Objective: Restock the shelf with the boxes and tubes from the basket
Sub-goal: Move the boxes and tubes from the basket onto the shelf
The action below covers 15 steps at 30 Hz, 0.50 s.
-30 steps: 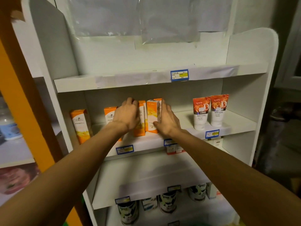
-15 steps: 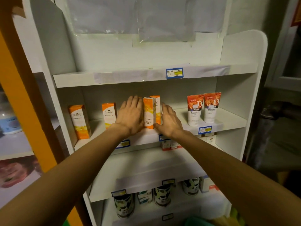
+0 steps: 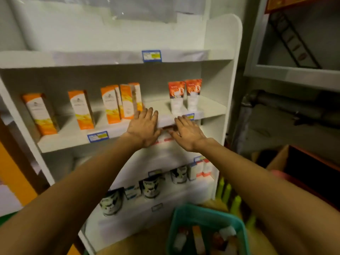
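Head view, looking forward and down at a white shelf unit [image 3: 220, 52] that fills the left and centre of the frame. Both bare arms reach in from the bottom corners toward the middle.

The left hand [image 3: 143, 127] lies just left of centre, palm down, fingers straight and slightly spread, holding nothing; its fingertips reach the front edge of the middle shelf, just below the nearest box. The right hand [image 3: 187, 133] is beside it to the right, also flat with fingers extended and empty, hovering in front of that same edge. The two hands are near each other but apart.

On the middle shelf stand orange-and-white boxes, all upright with their long axes vertical. One box [image 3: 40, 113] is at far left, leaning a little leftward in this wide-angle picture. A second box [image 3: 81, 109] stands apart to its right. A cluster of boxes [image 3: 121, 102] sits close together at centre, directly above the left hand. Two tubes [image 3: 184, 96], orange above and white below, stand side by side toward the right, caps down.

Blue price tags [image 3: 151, 56] are fixed to the shelf edges. Lower shelves carry blurred tins [image 3: 150, 186] and small cartons.

At bottom right, a teal basket [image 3: 184, 216] sits on the floor, holding more boxes and tubes lying at mixed angles, too blurred to make out.
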Tool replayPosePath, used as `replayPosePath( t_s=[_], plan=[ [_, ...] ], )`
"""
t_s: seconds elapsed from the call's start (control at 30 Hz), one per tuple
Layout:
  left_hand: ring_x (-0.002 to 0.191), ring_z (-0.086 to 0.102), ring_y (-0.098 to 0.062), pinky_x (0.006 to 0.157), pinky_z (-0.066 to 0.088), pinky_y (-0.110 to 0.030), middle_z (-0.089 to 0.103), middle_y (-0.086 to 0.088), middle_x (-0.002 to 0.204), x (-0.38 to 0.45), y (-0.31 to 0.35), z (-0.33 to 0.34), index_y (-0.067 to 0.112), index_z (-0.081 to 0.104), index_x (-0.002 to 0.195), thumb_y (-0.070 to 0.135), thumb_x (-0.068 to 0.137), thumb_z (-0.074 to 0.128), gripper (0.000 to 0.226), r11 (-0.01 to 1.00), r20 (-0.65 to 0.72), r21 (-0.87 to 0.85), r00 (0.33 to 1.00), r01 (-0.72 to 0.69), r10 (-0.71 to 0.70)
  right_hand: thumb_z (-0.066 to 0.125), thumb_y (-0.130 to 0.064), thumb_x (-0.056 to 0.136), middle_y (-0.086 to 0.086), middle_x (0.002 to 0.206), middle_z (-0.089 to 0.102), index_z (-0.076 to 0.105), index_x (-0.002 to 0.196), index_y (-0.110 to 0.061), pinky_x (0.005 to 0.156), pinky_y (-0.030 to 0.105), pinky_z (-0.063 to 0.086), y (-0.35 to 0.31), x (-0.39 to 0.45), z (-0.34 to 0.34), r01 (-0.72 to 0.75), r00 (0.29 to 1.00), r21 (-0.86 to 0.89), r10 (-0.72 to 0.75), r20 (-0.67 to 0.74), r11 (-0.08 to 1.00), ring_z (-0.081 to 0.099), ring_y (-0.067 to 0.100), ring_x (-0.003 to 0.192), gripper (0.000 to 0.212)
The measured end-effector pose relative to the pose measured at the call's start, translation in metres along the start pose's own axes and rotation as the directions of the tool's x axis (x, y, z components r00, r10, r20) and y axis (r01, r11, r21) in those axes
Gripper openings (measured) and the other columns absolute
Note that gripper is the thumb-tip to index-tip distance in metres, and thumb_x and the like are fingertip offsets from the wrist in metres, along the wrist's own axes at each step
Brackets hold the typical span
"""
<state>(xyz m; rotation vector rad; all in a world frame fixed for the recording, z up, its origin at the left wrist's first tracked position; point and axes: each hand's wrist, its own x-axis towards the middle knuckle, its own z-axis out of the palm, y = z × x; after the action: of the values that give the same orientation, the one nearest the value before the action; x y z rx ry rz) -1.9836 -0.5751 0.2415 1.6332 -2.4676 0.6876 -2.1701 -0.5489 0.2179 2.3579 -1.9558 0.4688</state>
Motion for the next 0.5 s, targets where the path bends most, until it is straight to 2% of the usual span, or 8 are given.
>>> replayPosePath(
  t_s=[0.1, 0.2, 0.27, 0.4, 0.5],
  plan=[
    [0.146, 0.026, -0.033, 0.118, 0.025, -0.047, 0.023, -0.013, 0.161, -0.011, 0.046, 0.021, 0.012, 0.019, 0.156, 0.057, 0.099, 0.033, 0.074, 0.993, 0.071, -0.108, 0.996, -0.041, 0.049, 0.026, -0.051, 0.104, 0.008, 0.165, 0.014, 0.017, 0.157, -0.009, 0.123, 0.045, 0.013, 0.032, -0.041, 0.02, -0.035, 0.998, -0.057, 0.038, 0.051, 0.998, 0.005, 0.024, 0.153, 0.067],
    [0.133, 0.045, -0.033, 0.104, 0.04, -0.045, 0.038, -0.012, 0.153, -0.025, 0.099, 0.051, 0.014, 0.029, 0.151, 0.061, 0.098, 0.036, 0.071, 0.98, 0.224, -0.186, 0.968, -0.071, 0.112, 0.025, -0.049, 0.105, 0.009, 0.161, 0.026, 0.027, 0.153, -0.009, 0.121, 0.044, 0.017, 0.067, -0.086, 0.055, -0.093, 0.988, -0.041, 0.098, 0.122, 0.995, 0.013, 0.025, 0.151, 0.063],
    [0.125, 0.051, -0.032, 0.1, 0.042, -0.042, 0.048, -0.012, 0.144, -0.037, 0.133, 0.075, 0.016, 0.037, 0.145, 0.063, 0.097, 0.037, 0.067, 0.969, 0.297, -0.219, 0.938, -0.116, 0.18, 0.027, -0.048, 0.104, 0.01, 0.157, 0.032, 0.032, 0.151, -0.01, 0.119, 0.04, 0.02, 0.092, -0.116, 0.083, -0.127, 0.978, -0.037, 0.131, 0.165, 0.991, 0.02, 0.026, 0.149, 0.06],
    [0.129, 0.051, -0.032, 0.103, 0.042, -0.043, 0.049, -0.011, 0.146, -0.06, 0.19, 0.124, 0.015, 0.04, 0.146, 0.063, 0.097, 0.038, 0.069, 0.93, 0.412, -0.269, 0.844, -0.249, 0.345, 0.026, -0.054, 0.103, 0.006, 0.16, 0.028, 0.028, 0.153, -0.015, 0.119, 0.044, 0.02, 0.135, -0.166, 0.137, -0.254, 0.913, -0.069, 0.262, 0.312, 0.965, 0.018, 0.025, 0.15, 0.063],
    [0.12, 0.054, -0.031, 0.095, 0.044, -0.041, 0.053, -0.013, 0.138, -0.064, 0.216, 0.162, 0.013, 0.043, 0.139, 0.063, 0.097, 0.038, 0.065, 0.916, 0.467, -0.295, 0.795, -0.273, 0.388, 0.026, -0.055, 0.103, 0.008, 0.161, 0.027, 0.028, 0.153, -0.015, 0.121, 0.045, 0.02, 0.16, -0.185, 0.17, -0.333, 0.863, -0.082, 0.338, 0.375, 0.94, 0.018, 0.027, 0.15, 0.065]
  ],
)
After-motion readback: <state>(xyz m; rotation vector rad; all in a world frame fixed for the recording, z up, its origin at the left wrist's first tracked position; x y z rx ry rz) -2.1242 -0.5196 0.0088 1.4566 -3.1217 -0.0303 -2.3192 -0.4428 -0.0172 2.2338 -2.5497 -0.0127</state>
